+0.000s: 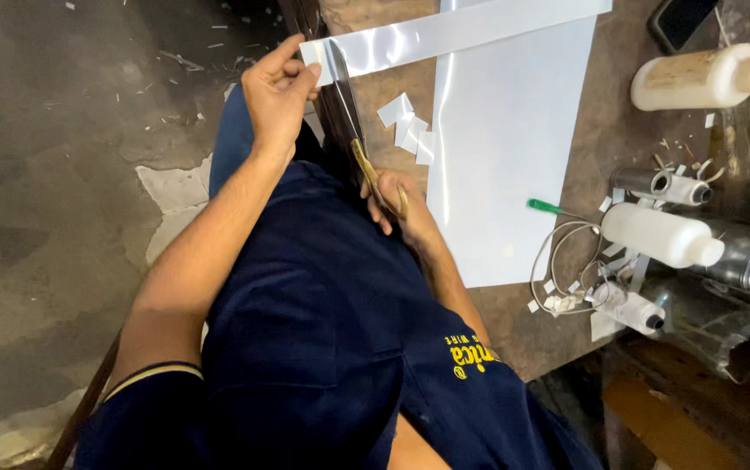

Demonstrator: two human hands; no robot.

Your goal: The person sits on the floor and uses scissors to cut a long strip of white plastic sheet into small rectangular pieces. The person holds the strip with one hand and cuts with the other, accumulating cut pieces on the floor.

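Hidden or cut off: the far end of the white plastic strip [444, 33] runs out of view at the top edge; the scissor handles are mostly buried in the right hand [401, 209]; the dark phone-like slab [679, 19] is cropped at the top edge.

Left hand [277, 91] — arm stretched forward from the dark blue shirt [322, 331], fingers narrowed in a pinch on the strip's near end, thumb and forefinger on its corner.

Right hand — wrist bent, fingers curled shut through the brass-coloured handles of the scissors [353, 117], just beside the large white sheet [505, 148].

Scissors: long axis running from the right hand up toward the strip, blades parted a little, tips meeting the strip's edge just right of the left-hand pinch.

Strip: long axis across the top of the white sheet, rising slightly toward its far end.

Small white offcuts [410, 130] lie between scissors and sheet.

Right of the sheet: green-handled tool [544, 206], loop of wire [566, 261], white plastic bottles [701, 78] lying on their sides.
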